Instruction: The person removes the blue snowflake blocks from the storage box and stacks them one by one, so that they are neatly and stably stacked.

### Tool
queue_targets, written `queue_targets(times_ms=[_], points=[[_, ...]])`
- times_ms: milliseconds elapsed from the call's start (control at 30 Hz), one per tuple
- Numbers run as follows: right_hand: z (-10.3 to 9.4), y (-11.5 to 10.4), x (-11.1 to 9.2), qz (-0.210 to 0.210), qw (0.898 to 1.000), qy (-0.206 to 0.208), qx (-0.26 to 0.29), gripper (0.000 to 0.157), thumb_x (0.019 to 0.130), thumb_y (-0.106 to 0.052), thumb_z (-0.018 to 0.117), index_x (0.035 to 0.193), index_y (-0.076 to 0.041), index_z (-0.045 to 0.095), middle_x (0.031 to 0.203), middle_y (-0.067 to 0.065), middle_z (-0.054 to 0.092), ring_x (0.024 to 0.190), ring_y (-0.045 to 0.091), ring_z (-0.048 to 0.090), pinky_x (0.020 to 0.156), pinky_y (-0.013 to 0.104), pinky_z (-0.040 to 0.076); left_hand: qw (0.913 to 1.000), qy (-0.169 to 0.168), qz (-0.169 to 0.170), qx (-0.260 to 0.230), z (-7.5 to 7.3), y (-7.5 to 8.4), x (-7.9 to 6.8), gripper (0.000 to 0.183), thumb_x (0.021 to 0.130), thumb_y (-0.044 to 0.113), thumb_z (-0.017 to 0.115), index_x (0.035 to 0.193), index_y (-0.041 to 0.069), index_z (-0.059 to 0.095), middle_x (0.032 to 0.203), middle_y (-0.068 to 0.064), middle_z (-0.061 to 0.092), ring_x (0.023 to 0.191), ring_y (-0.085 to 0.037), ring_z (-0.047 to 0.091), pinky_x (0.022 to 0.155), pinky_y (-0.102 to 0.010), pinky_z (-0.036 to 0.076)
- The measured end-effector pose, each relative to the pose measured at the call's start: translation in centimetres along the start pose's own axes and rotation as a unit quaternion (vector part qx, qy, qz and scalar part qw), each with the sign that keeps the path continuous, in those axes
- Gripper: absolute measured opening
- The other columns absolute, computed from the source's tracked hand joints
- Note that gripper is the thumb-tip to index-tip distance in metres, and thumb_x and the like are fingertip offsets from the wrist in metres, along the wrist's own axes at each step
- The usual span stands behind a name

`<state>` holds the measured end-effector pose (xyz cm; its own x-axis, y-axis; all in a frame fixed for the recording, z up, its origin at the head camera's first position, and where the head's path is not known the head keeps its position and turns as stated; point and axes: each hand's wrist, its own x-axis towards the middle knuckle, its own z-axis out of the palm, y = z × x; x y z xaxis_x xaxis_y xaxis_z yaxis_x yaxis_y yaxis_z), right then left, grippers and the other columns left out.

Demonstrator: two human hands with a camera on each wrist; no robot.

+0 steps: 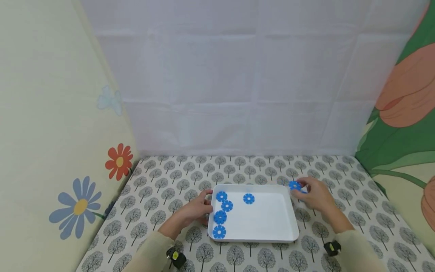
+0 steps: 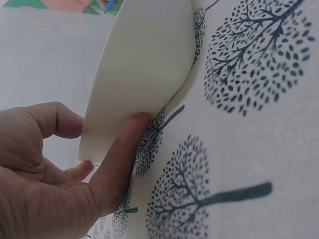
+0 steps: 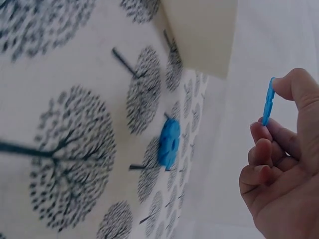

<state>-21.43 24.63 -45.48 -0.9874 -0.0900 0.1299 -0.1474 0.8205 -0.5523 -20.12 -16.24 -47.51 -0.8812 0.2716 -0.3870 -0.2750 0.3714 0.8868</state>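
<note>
A shallow white tray (image 1: pixel 259 217) lies on the cloth with several blue snowflake discs inside. Most line its left side, like this blue disc (image 1: pixel 220 217); a lone blue disc (image 1: pixel 249 198) lies toward the back. My left hand (image 1: pixel 197 207) grips the tray's left wall; in the left wrist view the thumb rests against the outer wall (image 2: pixel 134 64). Beyond the tray's back right corner, my right hand (image 1: pixel 316 192) pinches one blue snowflake disc (image 3: pixel 269 102) between thumb and fingers, raised above the cloth. Under that hand, blue discs (image 3: pixel 170 143) rest on the cloth, seemingly stacked.
A tree-patterned cloth (image 1: pixel 146 207) covers the table. Behind it hangs a white sheet (image 1: pixel 231 75). Flower-printed panels flank the table, with a left panel (image 1: pixel 44 113) and a right panel (image 1: pixel 408 151).
</note>
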Motion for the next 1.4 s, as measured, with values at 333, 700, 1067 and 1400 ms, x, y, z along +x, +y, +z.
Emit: queue_targets(times_ms=[333, 700, 1067, 1400], points=[[-0.2, 2.7, -0.4, 0.038, 0.999, -0.013, 0.012, 0.05, 0.087, -0.023, 0.075, 0.126, 0.007, 0.063, 0.109, 0.018, 0.062, 0.086, 0.025, 0.056, 0.062, 0.029, 0.049, 1.0, -0.003, -0.002, 0.002, 0.1, 0.2, -0.2, 0.074, 0.091, 0.002, 0.056, 0.157, 0.009, 0.022, 0.125, -0.025, 0.049, 0.096, -0.032, 0.065, 0.072, -0.045, 0.062], [0.2, 4.0, -0.1, 0.073, 0.996, -0.058, -0.009, 0.048, 0.088, -0.019, 0.074, 0.125, 0.009, 0.063, 0.105, 0.017, 0.063, 0.09, 0.027, 0.059, 0.073, 0.038, 0.056, 0.9999, 0.006, -0.007, 0.004, 0.2, 0.2, -0.3, 0.074, 0.09, 0.002, 0.057, 0.157, 0.009, 0.025, 0.123, -0.023, 0.051, 0.096, -0.033, 0.064, 0.07, -0.045, 0.061], [1.0, 4.9, 0.3, 0.072, 0.995, -0.069, -0.011, 0.045, 0.087, -0.016, 0.073, 0.122, 0.011, 0.063, 0.101, 0.016, 0.064, 0.089, 0.026, 0.06, 0.078, 0.044, 0.057, 1.0, -0.003, 0.002, -0.006, 0.1, 0.0, -0.2, 0.075, 0.09, 0.001, 0.056, 0.157, 0.007, 0.023, 0.127, -0.026, 0.05, 0.098, -0.034, 0.065, 0.073, -0.047, 0.062], [1.3, 5.2, 0.5, 0.085, 0.994, -0.071, -0.016, 0.047, 0.086, -0.017, 0.074, 0.121, 0.011, 0.062, 0.104, 0.019, 0.063, 0.093, 0.03, 0.061, 0.085, 0.049, 0.056, 0.9999, -0.011, -0.001, -0.008, 0.0, 0.1, -0.2, 0.075, 0.091, 0.002, 0.055, 0.158, 0.007, 0.02, 0.127, -0.026, 0.048, 0.101, -0.035, 0.063, 0.075, -0.046, 0.062]])
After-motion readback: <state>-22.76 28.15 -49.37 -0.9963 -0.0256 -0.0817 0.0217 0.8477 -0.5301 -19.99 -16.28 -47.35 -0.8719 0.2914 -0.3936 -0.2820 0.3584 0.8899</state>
